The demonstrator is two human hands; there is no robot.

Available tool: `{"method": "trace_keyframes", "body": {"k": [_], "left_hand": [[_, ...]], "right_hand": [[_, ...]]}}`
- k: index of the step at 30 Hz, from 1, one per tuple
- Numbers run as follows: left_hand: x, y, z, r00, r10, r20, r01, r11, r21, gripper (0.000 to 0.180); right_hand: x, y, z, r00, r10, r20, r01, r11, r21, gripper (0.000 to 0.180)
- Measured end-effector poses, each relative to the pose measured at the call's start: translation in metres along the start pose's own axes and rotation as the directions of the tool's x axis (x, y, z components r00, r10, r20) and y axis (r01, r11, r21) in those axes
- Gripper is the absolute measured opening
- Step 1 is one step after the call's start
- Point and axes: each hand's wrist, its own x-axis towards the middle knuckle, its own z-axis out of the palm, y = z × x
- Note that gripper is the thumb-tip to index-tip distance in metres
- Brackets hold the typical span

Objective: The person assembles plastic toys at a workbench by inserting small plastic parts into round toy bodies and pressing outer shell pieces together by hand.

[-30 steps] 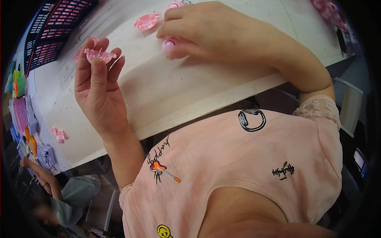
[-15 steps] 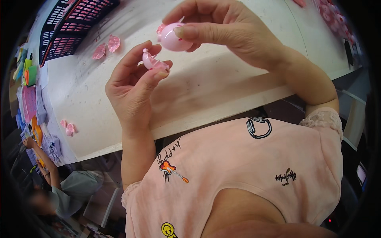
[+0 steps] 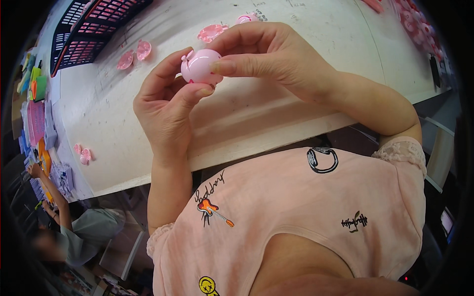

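Observation:
Above the white table, both hands meet at a glossy pink plastic ball-like toy piece (image 3: pixel 199 68) with a small knob on its upper left. Its two parts sit together; whether they are fastened I cannot tell. My left hand (image 3: pixel 165 106) is closed, pinching the piece from the left and below with thumb and fingers. From the right, my right hand (image 3: pixel 284 56) grips it, thumb pressed on its front and the other fingers behind, partly hidden. Beyond the hands lie a translucent pink shell (image 3: pixel 212 33) and another pink rounded piece (image 3: pixel 246 18).
A dark blue plastic basket (image 3: pixel 74 42) with pink parts stands at far left. Near it lie pink shell halves (image 3: pixel 143 50); small pink pieces (image 3: pixel 85 156) rest by the left edge. Pink parts (image 3: pixel 414 24) are heaped far right. A co-worker's hand (image 3: pixel 35 170) shows at left.
My right hand has moved left and down, bringing the pink rounded shell onto the curved pink piece in my left hand. Pink pieces behind my right hand have come into view.

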Motion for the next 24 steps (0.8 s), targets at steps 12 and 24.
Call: {"method": "trace_keyframes", "body": {"k": [12, 24], "left_hand": [[0.0, 0.0, -0.009, 0.993, 0.026, 0.113, -0.031, 0.999, 0.042, 0.045], [-0.004, -0.003, 0.006, 0.992, 0.129, -0.005, -0.11, 0.865, 0.49, 0.049]], "right_hand": [[0.004, 0.0, -0.007, 0.995, 0.034, 0.096, -0.019, 0.988, -0.155, 0.019], [0.01, 0.02, -0.007, 0.984, -0.178, 0.005, 0.174, 0.955, -0.239, 0.022]]}}
